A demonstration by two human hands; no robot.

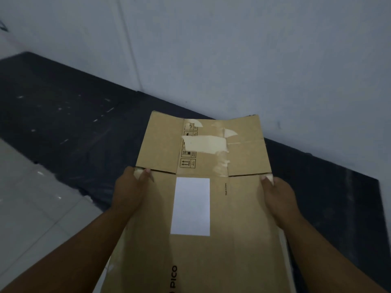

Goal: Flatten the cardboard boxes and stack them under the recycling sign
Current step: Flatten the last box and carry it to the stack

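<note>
Pale wall [232, 49] behind; dark floor strip [63, 115] along its base, light tiles [27, 208] at left. Flattened cardboard box [211, 208] held above floor, flaps toward wall, white label [191, 206] on top. Left hand [129, 191] and right hand [279, 197] grip its side edges.

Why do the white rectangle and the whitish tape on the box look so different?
The plain white rectangular label has neat, straight edges; the torn whitish tape strip is ragged and patchy. The label runs lengthwise below the fold, between the left hand and right hand; the tape runs crosswise on the far flaps, partly covering printed symbols. Both are stuck flat on the same flattened brown cardboard box.
</note>
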